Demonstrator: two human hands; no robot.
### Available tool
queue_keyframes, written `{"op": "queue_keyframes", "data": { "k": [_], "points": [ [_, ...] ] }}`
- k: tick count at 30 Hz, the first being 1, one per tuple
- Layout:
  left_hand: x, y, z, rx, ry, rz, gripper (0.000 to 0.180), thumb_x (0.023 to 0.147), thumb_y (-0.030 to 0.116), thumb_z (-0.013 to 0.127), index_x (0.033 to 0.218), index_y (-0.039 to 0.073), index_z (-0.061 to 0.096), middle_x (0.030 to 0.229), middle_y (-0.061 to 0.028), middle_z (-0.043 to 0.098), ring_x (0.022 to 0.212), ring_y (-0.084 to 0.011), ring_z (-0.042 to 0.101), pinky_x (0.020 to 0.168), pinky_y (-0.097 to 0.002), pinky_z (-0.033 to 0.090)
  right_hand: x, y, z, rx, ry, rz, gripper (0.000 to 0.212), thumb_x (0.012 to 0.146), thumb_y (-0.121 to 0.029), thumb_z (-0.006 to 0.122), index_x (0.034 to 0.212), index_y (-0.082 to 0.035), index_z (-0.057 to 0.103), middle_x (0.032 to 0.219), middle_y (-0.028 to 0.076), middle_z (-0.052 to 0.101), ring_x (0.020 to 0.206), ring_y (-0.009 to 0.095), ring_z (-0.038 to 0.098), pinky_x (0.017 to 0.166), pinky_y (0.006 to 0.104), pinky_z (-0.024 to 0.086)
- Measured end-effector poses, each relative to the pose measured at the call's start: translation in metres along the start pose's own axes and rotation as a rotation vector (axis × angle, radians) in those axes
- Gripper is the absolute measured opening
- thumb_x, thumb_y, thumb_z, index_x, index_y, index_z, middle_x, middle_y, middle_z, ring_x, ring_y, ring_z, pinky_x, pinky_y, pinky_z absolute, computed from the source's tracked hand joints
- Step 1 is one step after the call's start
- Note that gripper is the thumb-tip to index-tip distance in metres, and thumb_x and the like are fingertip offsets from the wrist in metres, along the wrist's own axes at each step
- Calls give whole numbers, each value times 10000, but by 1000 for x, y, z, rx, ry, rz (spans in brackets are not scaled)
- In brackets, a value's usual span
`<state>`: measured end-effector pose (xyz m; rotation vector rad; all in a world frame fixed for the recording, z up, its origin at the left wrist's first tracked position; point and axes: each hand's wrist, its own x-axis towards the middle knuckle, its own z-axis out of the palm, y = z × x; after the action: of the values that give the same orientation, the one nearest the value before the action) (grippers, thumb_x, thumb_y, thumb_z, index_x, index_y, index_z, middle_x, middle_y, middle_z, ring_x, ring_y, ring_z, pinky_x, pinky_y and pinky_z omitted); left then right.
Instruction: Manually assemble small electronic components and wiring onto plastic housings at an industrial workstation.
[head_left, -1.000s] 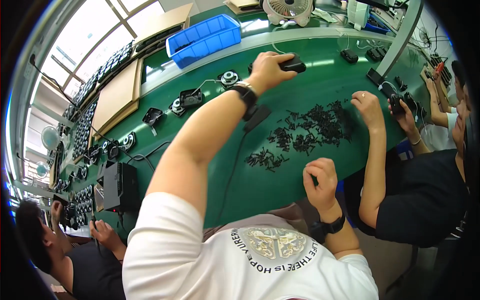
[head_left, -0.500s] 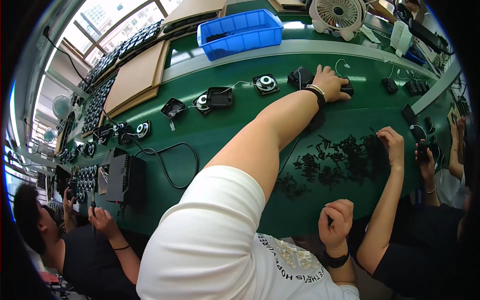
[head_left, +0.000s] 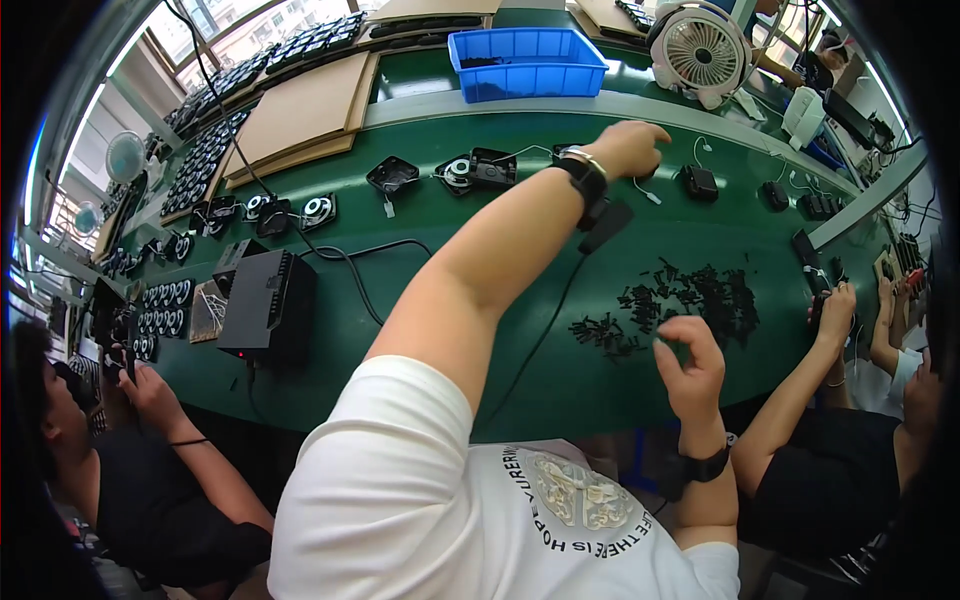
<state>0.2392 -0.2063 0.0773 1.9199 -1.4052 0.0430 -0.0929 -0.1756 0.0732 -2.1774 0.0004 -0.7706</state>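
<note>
My left hand (head_left: 630,150) reaches far over the bench, its forefinger stretched to the right. Beneath it is a dark housing, mostly hidden, with a white plug (head_left: 650,197) on a lead; whether they touch, I cannot tell. A closed black box (head_left: 700,182) lies to the right of the fingers. Nearer to me, my right hand (head_left: 695,370) hovers by the bench edge, thumb and forefinger curved apart with nothing visible between them. Just beyond it lies a pile of black screws (head_left: 715,300). A black corded tool (head_left: 606,228) lies below my left wrist.
Open speaker housings (head_left: 392,175) and a speaker (head_left: 457,175) lie left of my hand. A blue bin (head_left: 530,72) and a fan (head_left: 703,52) stand at the back. A black power unit (head_left: 265,305) sits left. Co-workers sit on both sides.
My left hand has come off the black box and moved left. My right hand has risen toward the screws, its thumb and forefinger parting. The right co-worker's hand has left the screw pile.
</note>
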Motion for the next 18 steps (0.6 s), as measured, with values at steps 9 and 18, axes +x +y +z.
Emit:
{"op": "queue_keyframes", "data": {
  "k": [9,18],
  "points": [
    [-219,-127,-198,527,148,-965,599,799,267,673,1332,54,502,1340,-234,539,1267,-389,501,1040,-456,434,219,34,176,-460,-557,-521,655,728,-95,724,1342,-86,496,1346,114,529,1287,301,467,1069,441,365],
    [-266,-143,-153,332,368,-857,991,591,378,835,1411,23,405,1347,-267,485,1266,-406,459,1070,-434,397,271,34,256,-828,-991,-346,774,667,-172,736,1389,-74,473,1364,115,518,1327,281,437,1132,477,300]
  ]
}}
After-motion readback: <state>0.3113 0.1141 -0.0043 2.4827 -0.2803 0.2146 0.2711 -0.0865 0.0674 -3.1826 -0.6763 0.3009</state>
